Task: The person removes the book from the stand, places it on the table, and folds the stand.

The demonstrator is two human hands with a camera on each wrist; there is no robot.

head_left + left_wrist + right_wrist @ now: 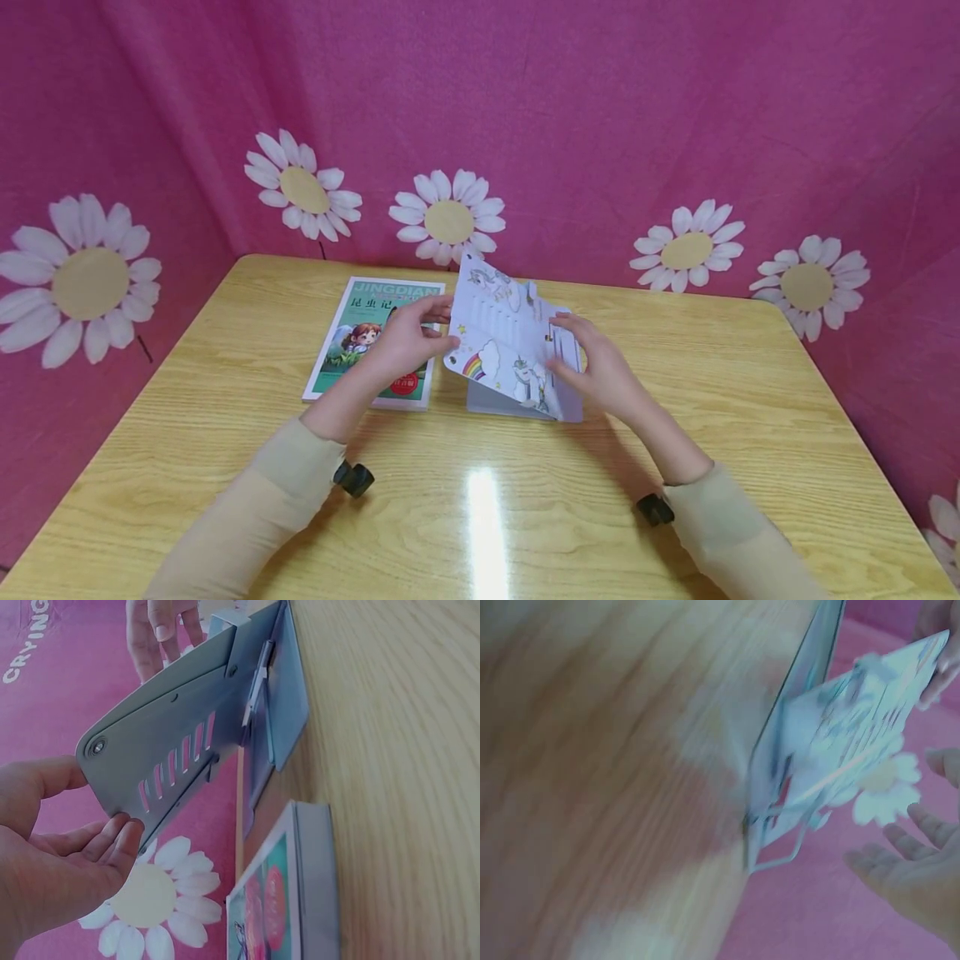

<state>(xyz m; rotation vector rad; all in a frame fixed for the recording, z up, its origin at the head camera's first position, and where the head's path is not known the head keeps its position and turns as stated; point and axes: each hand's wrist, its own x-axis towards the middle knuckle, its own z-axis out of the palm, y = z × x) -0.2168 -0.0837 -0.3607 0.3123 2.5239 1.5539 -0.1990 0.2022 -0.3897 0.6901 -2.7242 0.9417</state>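
Note:
A folding book stand [491,329] with a unicorn and rainbow print is partly unfolded on the table, its slotted panel [150,742] tilted up from the base [498,404]. My left hand [405,340] pinches the outer edge of that panel, thumb on one face and fingers on the other. At the stand's other side is my right hand [603,371], fingers spread and relaxed. In the right wrist view this hand [922,874] appears apart from the stand, near its wire supports [787,847]. A children's paperback book [345,354] lies under my left forearm and hand.
The wooden table [420,517] has a bright light reflection near its front. A pink curtain [570,108] with large white daisies hangs behind and beside it. Dark wrist devices [354,479] sit by both sleeves.

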